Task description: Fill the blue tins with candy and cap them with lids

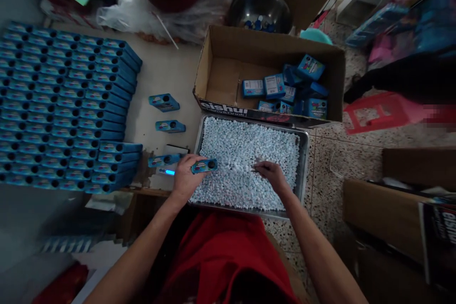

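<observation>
Beside three blue boxes (173,127), the left hand (185,175) holds one more box (204,166).

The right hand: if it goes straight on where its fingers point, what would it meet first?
The right hand would probably meet the small pale pieces in the tray; if it passes above them, the blue box in the left hand. Its height is hard to judge.

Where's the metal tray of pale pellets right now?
In the head view, the metal tray lies slightly right of centre, between the open cardboard box above and the red garment below, the right hand over it.
</observation>
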A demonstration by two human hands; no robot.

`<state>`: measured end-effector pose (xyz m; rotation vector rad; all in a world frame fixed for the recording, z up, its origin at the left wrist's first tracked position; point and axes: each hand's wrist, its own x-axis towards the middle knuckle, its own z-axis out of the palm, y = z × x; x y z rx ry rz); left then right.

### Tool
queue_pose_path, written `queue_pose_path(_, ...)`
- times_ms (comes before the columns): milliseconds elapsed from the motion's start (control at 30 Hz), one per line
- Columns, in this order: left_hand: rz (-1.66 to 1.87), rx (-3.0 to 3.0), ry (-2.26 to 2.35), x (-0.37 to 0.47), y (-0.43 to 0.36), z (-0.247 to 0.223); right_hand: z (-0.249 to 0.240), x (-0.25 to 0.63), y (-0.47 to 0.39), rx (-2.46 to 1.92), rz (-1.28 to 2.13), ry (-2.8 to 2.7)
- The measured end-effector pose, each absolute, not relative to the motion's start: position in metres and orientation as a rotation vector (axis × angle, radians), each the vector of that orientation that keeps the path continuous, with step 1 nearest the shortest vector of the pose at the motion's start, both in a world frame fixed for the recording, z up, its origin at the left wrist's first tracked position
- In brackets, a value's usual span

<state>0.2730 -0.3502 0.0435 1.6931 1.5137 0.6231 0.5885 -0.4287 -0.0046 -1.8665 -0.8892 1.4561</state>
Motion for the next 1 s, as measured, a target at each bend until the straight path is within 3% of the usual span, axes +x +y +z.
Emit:
queue_pose_path(267, 0.495, 1.975, 1.427, 0.300, -0.344, 0.065, 0.087, 0.598, -0.404, -1.791, 1.537, -0.892)
queue_pose_path(533, 0.483, 2.031, 1.338, 0.317, -0.350, 0.070, 0.144, 0.575, -0.383, -1.984, 1.075, -1.561)
queue_pose_path(800, 0.510, 1.966, 1.363, 0.326, -0.355, 0.059, 0.183, 0.555, -0.391, -2.026, 0.802, -1.922)
queue_pose_path(1000, 0.643, 1.814, 1.379, 0.328, -0.354, 0.046, 0.176, 0.577, -0.416, -1.983, 0.901, -1.548)
